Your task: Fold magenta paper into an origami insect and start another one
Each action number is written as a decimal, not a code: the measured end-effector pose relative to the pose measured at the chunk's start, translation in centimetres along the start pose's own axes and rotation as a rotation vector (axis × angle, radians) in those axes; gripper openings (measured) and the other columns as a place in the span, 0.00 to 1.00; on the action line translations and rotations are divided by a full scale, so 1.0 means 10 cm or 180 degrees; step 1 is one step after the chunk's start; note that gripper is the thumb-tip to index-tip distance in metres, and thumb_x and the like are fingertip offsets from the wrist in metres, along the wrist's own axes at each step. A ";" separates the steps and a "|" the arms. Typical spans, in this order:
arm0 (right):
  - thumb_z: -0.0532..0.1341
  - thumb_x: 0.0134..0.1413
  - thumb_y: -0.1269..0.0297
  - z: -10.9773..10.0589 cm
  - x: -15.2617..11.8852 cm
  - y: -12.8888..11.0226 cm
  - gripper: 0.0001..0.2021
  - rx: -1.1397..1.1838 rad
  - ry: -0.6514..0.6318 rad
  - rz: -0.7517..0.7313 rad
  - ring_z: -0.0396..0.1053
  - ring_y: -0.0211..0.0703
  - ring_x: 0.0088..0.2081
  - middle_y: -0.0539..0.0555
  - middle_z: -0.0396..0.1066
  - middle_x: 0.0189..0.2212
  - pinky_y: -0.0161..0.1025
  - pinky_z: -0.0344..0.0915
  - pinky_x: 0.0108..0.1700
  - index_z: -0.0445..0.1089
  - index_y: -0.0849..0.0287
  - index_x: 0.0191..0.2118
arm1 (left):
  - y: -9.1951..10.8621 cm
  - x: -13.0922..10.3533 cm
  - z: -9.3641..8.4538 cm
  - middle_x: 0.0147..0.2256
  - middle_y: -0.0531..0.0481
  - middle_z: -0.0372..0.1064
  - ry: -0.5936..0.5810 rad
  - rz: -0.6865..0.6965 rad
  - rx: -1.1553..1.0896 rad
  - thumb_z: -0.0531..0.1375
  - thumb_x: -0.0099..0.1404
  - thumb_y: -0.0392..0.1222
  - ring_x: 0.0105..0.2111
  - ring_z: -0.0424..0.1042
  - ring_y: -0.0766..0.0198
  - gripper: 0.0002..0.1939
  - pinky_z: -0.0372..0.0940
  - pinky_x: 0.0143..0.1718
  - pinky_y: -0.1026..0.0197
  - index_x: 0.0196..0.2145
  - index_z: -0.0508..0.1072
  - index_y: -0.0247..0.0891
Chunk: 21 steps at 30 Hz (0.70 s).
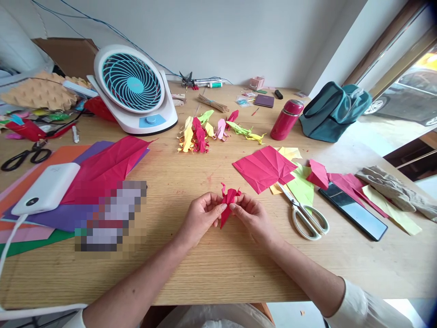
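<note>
Grips the small folded red paper (228,207) in lower centre of frame, by its left side between thumb and fingers of left hand (206,212), by its right side with thumb and fingers of right hand (252,214), pointed end towards bottom of frame. Holds both hands closed on it, near the front edge of the wooden counter (205,273). Has a creased red sheet (261,168) right of centre, touching the tips of white-handled scissors (307,218), with a phone (355,212) farther right. Has folded paper figures (200,134) in upper centre, between a fan (134,86) at upper left and a red bottle (287,120) at upper right. Has a white power bank (46,188) on coloured sheets (66,217) at left.
</note>
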State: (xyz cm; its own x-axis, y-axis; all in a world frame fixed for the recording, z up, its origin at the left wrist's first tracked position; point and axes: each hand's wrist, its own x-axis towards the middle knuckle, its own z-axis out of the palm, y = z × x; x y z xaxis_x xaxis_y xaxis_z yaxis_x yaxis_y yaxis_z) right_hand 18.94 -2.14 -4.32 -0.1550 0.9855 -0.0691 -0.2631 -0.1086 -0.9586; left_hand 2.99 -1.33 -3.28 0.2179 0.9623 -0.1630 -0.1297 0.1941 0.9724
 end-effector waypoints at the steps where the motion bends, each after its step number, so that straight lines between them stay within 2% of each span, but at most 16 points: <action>1: 0.72 0.48 0.50 0.00 0.00 0.00 0.17 0.0005 0.0011 0.0012 0.65 0.37 0.30 0.49 0.70 0.28 0.37 0.64 0.37 0.71 0.58 0.31 | 0.00 0.00 0.00 0.29 0.52 0.69 -0.0007 0.0002 -0.0019 0.67 0.58 0.46 0.22 0.63 0.73 0.13 0.58 0.18 0.69 0.32 0.72 0.34; 9: 0.71 0.48 0.49 -0.01 -0.01 0.00 0.17 -0.0088 0.0077 0.0123 0.65 0.37 0.30 0.50 0.71 0.28 0.37 0.64 0.36 0.73 0.58 0.32 | 0.03 -0.02 0.01 0.28 0.53 0.69 -0.0022 -0.0053 -0.0164 0.68 0.56 0.46 0.22 0.65 0.72 0.13 0.60 0.18 0.69 0.32 0.72 0.34; 21: 0.71 0.47 0.48 -0.01 0.00 -0.04 0.18 -0.0096 0.0061 0.0187 0.64 0.37 0.29 0.49 0.69 0.27 0.37 0.62 0.35 0.72 0.59 0.31 | 0.02 -0.03 0.00 0.28 0.54 0.69 -0.0132 -0.0045 -0.0168 0.69 0.57 0.47 0.21 0.64 0.74 0.16 0.59 0.17 0.70 0.36 0.71 0.34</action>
State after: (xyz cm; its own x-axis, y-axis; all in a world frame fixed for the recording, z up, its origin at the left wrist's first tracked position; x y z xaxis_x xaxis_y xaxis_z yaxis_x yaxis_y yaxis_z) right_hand 19.14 -2.11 -3.95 -0.1511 0.9799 -0.1305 -0.2252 -0.1627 -0.9606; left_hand 2.87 -1.53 -3.02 0.2599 0.9508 -0.1685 -0.1768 0.2184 0.9597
